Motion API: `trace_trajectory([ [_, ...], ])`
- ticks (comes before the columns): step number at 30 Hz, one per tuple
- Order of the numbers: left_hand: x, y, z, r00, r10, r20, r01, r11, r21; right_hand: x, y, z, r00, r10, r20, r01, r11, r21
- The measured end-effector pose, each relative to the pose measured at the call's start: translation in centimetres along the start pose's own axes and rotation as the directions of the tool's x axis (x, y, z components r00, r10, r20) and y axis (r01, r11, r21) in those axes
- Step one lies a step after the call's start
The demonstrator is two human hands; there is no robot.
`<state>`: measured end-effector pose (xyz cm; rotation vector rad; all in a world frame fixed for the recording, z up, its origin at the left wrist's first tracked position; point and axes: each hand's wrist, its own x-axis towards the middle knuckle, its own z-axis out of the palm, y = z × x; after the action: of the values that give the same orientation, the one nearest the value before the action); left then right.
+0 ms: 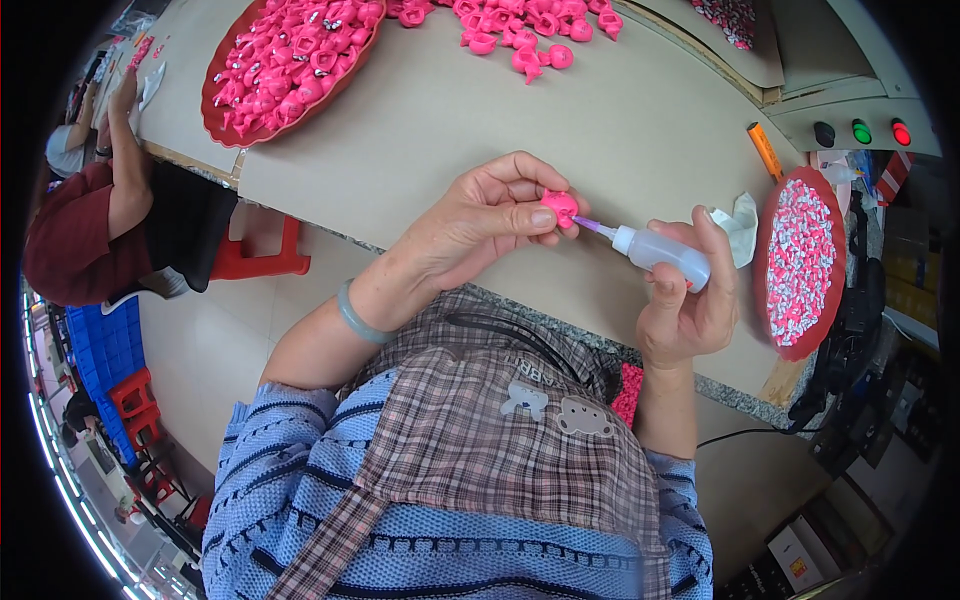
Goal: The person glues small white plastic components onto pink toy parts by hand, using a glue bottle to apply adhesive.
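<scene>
Between the thumb and fingers of my left hand (480, 215) is a small glossy pink plastic piece (560, 208), rounded in shape. My right hand (695, 290) grips a translucent squeeze bottle (665, 256) with a white collar and a thin purple nozzle. The nozzle tip points left and meets, or nearly meets, the pink piece; exact contact is too small to tell. Both hands are above the near part of the table, in front of my checked apron.
A red scalloped tray (215, 115) heaped with pink parts stands far left, with loose pink parts (530, 50) beside it. At right are a red tray (840, 270) of small pink-and-silver pieces, a white cloth (742, 228) and an orange marker (765, 152). Another person (85, 225) sits at left.
</scene>
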<state>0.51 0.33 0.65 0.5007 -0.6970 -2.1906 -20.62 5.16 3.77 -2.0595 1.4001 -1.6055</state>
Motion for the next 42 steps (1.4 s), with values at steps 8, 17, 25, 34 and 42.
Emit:
trace_trajectory([
  [8,-0.10,-0.03,0.15,1.000,0.008,0.006,-0.009,1.000,0.025,-0.08,-0.13,-0.12,1.000,-0.013,0.006,0.013,1.000,-0.001],
  [17,0.04,0.05,0.16,1.000,0.000,-0.003,0.000,1.000,0.021,0.44,-0.14,-0.43,0.997,-0.062,0.042,0.063,0.998,-0.016],
  [25,0.10,0.00,0.17,1.000,-0.019,-0.018,0.019,1.000,0.020,0.43,0.11,-0.42,0.998,-0.045,0.040,0.046,0.999,-0.021],
  [34,0.02,0.39,0.18,0.997,-0.072,-0.009,0.072,0.997,-0.016,0.23,0.00,-0.24,0.999,-0.027,0.025,0.026,0.999,0.019],
  [42,0.17,0.48,0.17,0.996,-0.082,-0.031,0.082,0.997,-0.004,0.26,0.25,-0.30,0.999,-0.008,0.038,0.007,1.000,0.020],
])
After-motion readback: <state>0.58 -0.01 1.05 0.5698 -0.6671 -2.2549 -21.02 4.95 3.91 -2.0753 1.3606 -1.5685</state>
